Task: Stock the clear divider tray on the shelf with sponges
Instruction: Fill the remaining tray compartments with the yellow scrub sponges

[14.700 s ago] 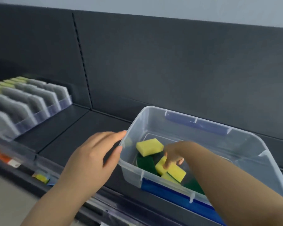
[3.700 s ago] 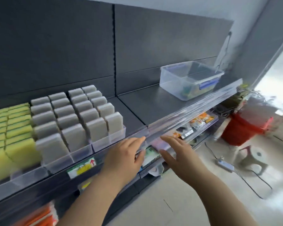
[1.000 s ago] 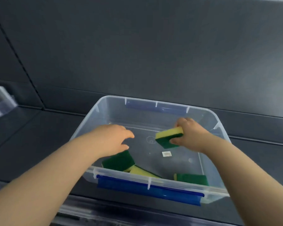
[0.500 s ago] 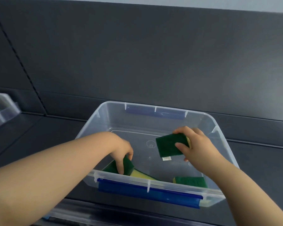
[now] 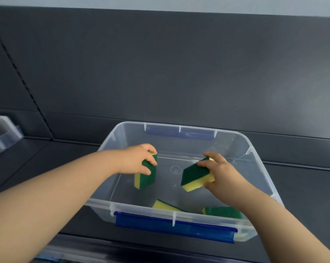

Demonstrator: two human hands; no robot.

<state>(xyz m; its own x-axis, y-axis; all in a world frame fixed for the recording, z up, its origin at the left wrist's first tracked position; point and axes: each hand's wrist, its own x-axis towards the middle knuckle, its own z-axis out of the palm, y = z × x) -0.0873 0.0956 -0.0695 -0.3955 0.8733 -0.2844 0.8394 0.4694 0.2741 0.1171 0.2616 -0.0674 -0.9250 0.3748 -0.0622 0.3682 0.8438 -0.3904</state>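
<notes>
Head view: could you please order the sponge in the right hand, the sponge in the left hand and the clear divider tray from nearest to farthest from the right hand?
1. Held sponge: gripped by the right hand itself.
2. Second sponge: leftward across the clear bin, gripped by the left hand.
3. Clear divider tray: far left, at the picture's edge.

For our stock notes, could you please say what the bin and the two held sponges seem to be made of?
Bin: glossy clear plastic, judging by its see-through walls that catch glare. The left sponge and right sponge: apparently soft yellow foam with a matte dark green scouring layer, likely fibre.
</notes>
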